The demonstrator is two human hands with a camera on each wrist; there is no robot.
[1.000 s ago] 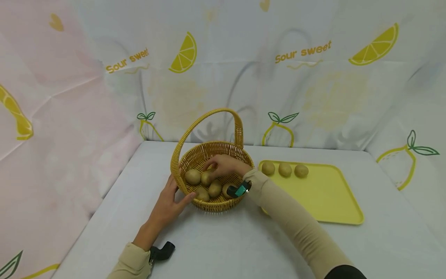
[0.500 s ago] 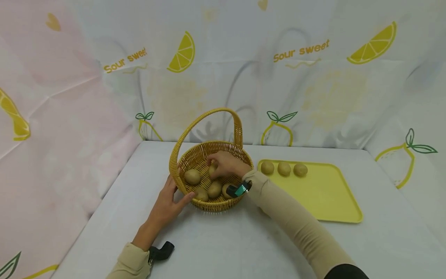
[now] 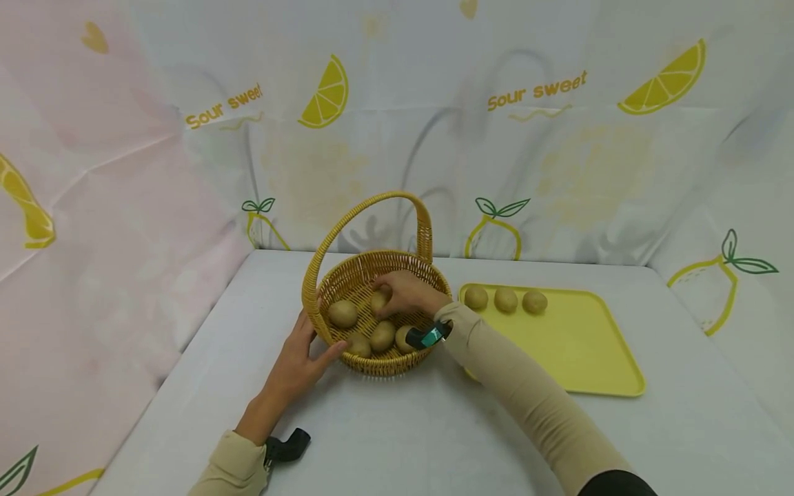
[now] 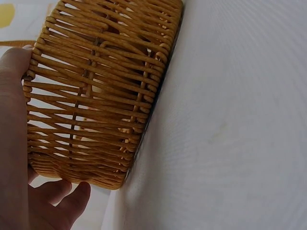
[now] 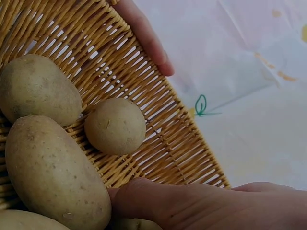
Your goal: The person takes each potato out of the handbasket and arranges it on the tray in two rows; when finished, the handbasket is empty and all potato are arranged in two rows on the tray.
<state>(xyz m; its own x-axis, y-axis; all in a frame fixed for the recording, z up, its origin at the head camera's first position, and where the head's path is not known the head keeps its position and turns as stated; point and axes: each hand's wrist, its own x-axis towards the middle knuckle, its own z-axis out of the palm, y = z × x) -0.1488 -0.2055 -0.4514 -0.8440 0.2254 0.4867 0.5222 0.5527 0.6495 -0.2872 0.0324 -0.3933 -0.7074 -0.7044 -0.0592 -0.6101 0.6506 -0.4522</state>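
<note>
A wicker basket [image 3: 384,366] with a tall arched handle [image 3: 366,207] holds several potatoes. My left hand [image 3: 300,362] grips its left side, thumb at the front rim and fingers along the outer wall; the left wrist view shows the fingers [image 4: 74,201] against the weave. Inside the basket, my right hand [image 3: 406,293] pinches a potato [image 3: 380,302] between thumb and fingers. Beside it lie a round potato [image 5: 115,126] and a larger oblong potato [image 5: 57,172]. In the right wrist view the held potato [image 5: 136,224] is mostly hidden beneath the hand.
Right of the basket a yellow tray [image 3: 577,351] lies flat on the white table [image 3: 384,441]. Three potatoes [image 3: 505,300] stand in a row along its back left edge. My right forearm passes over the tray's near left corner. A lemon-printed cloth [image 3: 403,138] hangs behind.
My right hand has drawn its potato slightly back and to the right within the basket, away from the round potato on the left. The left hand keeps its place on the basket.
</note>
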